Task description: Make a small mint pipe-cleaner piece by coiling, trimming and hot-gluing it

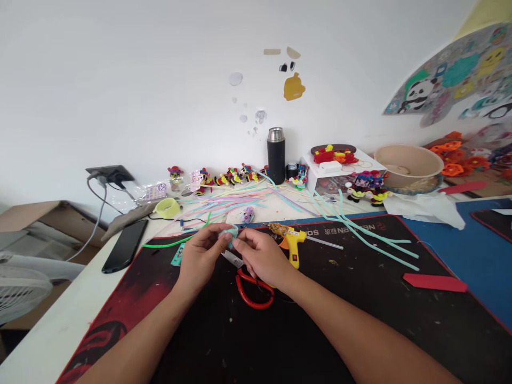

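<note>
Between my hands is a small pale teal piece of bent pipe cleaner [231,231], its exact shape partly covered by fingers. My left hand [205,249] pinches it from the left with thumb and forefinger. From the right, the fingertips of my right hand [260,257] close on its edge. Red-handled scissors [256,305] lie just beneath my hands, blades partly hidden. A yellow glue gun [295,246] rests to the right of my right hand, a clear glue stick in its rear. Past my fingers sits a small lilac pipe-cleaner figure [247,215].
Teal pipe cleaners [360,229] stretch over the black mat [320,330]; pastel ones [228,202] are heaped behind. A black flask [276,160] stands by the wall. At left are a phone [125,246] and a fan [24,288]; at right, a beige bowl [408,160].
</note>
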`<state>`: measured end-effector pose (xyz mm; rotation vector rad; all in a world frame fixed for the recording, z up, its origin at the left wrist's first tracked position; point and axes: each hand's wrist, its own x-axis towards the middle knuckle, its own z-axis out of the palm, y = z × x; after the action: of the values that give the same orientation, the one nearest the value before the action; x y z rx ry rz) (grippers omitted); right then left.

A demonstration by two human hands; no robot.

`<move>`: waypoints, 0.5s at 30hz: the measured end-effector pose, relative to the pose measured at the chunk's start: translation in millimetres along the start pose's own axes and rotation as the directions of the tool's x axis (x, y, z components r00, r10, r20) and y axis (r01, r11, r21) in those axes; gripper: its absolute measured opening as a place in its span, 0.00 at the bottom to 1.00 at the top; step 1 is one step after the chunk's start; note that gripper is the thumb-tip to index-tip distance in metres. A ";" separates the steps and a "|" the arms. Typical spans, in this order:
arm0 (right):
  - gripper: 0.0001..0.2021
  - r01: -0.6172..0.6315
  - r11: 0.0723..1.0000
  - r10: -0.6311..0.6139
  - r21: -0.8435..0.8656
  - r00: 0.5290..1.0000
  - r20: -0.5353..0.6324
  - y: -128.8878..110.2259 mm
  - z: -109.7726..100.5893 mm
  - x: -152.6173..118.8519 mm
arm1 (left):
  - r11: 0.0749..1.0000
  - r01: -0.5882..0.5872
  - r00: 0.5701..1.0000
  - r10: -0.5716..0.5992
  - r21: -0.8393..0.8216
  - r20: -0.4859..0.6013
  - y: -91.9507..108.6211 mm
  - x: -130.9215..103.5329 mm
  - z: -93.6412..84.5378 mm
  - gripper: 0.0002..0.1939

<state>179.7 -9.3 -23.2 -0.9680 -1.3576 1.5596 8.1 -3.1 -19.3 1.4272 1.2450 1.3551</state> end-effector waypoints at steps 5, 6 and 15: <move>0.13 0.015 1.000 -0.014 0.002 0.999 -0.039 -3.1 -0.9 -0.4 | 0.999 0.016 1.000 -0.015 -0.034 0.023 -8.1 2.0 -3.6 0.15; 0.13 0.018 1.000 -0.018 -0.003 0.999 -0.050 -3.6 -1.0 -0.4 | 0.999 0.021 0.999 -0.020 -0.041 0.026 -10.0 2.3 -4.2 0.15; 0.13 0.021 0.999 -0.017 0.044 0.995 -0.094 -0.5 -2.3 2.3 | 0.972 0.085 0.996 -0.086 -0.218 0.003 -10.3 2.4 1.5 0.16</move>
<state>181.1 -6.3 -23.0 -0.9853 -1.2584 1.5052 8.1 1.4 -28.9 1.2047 1.1112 1.3912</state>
